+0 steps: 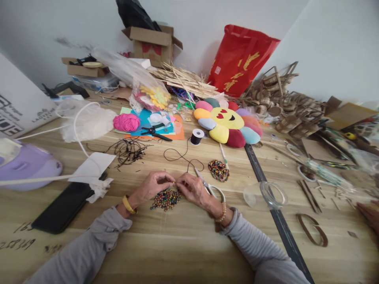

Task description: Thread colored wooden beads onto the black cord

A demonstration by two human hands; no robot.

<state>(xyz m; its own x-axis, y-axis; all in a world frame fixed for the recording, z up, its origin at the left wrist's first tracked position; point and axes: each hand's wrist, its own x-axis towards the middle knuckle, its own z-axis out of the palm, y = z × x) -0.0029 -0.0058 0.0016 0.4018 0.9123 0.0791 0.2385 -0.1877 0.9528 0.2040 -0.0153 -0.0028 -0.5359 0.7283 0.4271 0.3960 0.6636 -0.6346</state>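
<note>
My left hand (152,185) is closed in a pinch on a tiny yellowish bead (174,184). Against it, my right hand (194,188) pinches what looks like the end of a thin black cord (177,158); the fingers cover most of that end. The cord loops back over the table to a white-rimmed spool of black cord (197,137). Just below my fingertips lies a loose pile of small multicoloured wooden beads (166,199). Scissors with pale handles (217,191) lie partly under my right wrist. A coiled string of beads (219,170) rests farther right.
Left are a black phone (63,207), a purple device (29,163) and tangled black cord (130,152). Behind are pliers (155,132), pink yarn (126,122) and a flower cushion (227,120). Clear tape rolls (274,195) lie right. Another person's hand (368,215) shows at the right edge.
</note>
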